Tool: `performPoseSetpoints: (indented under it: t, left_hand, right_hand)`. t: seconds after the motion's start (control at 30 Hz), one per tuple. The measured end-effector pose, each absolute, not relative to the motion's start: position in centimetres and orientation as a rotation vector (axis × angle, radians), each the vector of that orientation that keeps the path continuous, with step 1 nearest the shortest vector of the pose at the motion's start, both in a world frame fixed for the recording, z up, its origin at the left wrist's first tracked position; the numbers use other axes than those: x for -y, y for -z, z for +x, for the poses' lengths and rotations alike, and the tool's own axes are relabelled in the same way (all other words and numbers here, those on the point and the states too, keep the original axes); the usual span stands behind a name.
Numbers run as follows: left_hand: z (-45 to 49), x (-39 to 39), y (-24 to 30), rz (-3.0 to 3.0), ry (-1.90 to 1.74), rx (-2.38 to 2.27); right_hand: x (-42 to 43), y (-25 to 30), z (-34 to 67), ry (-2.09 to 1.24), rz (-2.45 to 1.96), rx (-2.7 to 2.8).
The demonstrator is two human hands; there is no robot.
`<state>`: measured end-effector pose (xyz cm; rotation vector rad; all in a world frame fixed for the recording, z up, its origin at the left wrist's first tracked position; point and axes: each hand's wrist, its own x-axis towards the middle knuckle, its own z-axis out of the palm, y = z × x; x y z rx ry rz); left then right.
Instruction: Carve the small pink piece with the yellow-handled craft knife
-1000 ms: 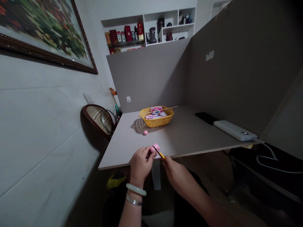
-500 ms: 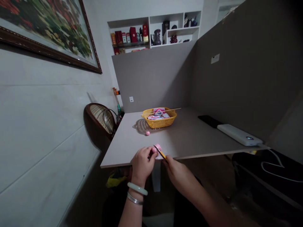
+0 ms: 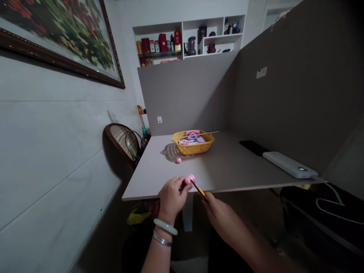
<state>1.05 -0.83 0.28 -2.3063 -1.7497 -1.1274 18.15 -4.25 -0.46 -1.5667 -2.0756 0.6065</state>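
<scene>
My left hand (image 3: 174, 195) is curled nearly closed, thumb and fingers pinching a pink lump (image 3: 192, 177) by the table's near edge; I can't tell if the lump rests on the table (image 3: 227, 167). My right hand (image 3: 217, 210) is closed round a yellow-and-black knife (image 3: 200, 190), its dark tip against the lump; how deep it goes, I can't see. On my left wrist are a pale bangle (image 3: 165, 226) and silver beneath it. Beyond my hands 1 small pink ball (image 3: 179, 160) lies on the table, just in front of a yellow basket (image 3: 196, 150). The basket holds packets (image 3: 191, 141), with 1 thin stick (image 3: 206, 133) across its rim. Well off to my right, a white power bank (image 3: 287, 163) lies beside a black slab (image 3: 251, 147).
</scene>
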Motion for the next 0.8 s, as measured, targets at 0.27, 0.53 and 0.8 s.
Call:
performPoseSetpoints:
  t: [0.27,0.53,0.8]
  left_hand:
    - [1.0,1.0,-0.4,-2.298,1.141,1.749]
    - [1.0,1.2,-0.5,-2.314,1.138,1.762]
    - [1.0,1.1,-0.4,-2.329,1.139,1.766]
  right_hand:
    - [3.7,-0.5,17.4,-0.567,-1.599,2.103]
    - [4.6,1.3,18.3,-0.598,-1.561,2.072]
    - [3.6,1.2,17.8,-0.547,-1.539,2.088]
